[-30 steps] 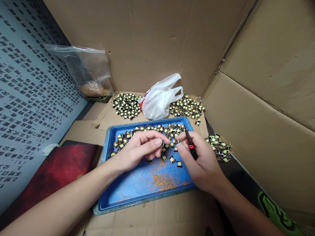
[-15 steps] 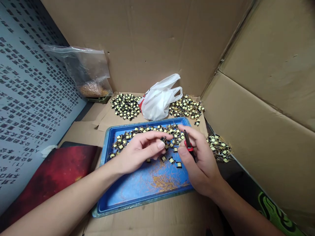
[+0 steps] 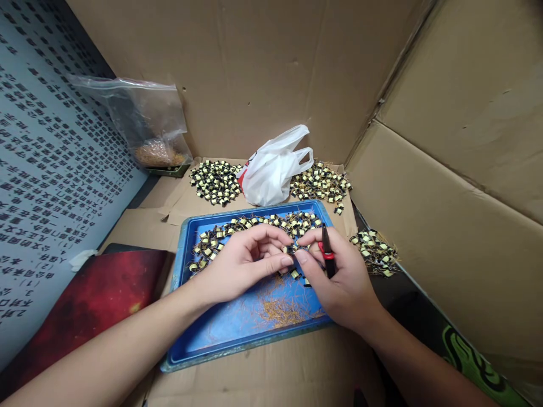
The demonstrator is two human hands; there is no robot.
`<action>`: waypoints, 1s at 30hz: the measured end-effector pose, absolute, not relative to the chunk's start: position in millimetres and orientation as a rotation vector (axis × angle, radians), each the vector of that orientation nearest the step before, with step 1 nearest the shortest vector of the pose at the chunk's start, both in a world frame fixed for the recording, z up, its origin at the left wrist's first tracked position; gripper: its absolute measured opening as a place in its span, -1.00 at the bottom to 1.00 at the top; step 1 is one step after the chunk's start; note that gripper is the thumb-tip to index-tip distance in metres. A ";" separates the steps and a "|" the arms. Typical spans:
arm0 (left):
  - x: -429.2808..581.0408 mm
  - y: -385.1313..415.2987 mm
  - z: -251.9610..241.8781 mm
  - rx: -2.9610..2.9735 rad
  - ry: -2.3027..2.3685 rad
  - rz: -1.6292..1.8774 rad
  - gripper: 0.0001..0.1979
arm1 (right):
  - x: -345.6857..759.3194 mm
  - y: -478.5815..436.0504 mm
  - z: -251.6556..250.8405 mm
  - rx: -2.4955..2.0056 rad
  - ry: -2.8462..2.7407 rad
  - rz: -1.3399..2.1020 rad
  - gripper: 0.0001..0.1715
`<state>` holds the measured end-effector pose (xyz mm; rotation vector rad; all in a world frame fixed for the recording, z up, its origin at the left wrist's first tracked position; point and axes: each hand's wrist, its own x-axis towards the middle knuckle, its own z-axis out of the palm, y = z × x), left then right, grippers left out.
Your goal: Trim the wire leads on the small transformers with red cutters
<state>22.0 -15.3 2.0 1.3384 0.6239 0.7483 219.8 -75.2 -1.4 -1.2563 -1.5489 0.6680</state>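
Small coil (image 3: 291, 249) — a black body with a pale yellow wrap, tiny and blocky — sits between your fingertips, just above the far half of the blue tray (image 3: 176, 316). Your left hand (image 3: 241, 265) has its grip closed on the small coil with thumb and forefinger. Your right hand (image 3: 345, 280) touches it with its fingertips while its grip clasps a slim black tool (image 3: 326, 249) with a red band. More coils of the same kind lie in a loose row (image 3: 237, 226) along the tray's far side, and fine coppery wire clippings (image 3: 280, 311) are scattered on its scuffed plastic floor. The tray rests on a bench lined with creased brown cardboard (image 3: 263, 73) that also rises as walls — two coil heaps (image 3: 214, 181) (image 3: 320, 183) flank a crumpled white plastic bag (image 3: 274, 169) at the back.
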 end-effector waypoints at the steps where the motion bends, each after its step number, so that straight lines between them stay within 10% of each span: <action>1: 21.8 -15.2 1.4 1.338 0.620 0.752 -0.71 | 219.9 -75.2 -0.4 -1.242 -1.521 0.757 -0.96; 30: 22.8 -16.8 4.9 1.471 0.646 0.836 -0.79 | 226.6 -67.8 -6.5 -1.046 -1.189 1.472 -0.71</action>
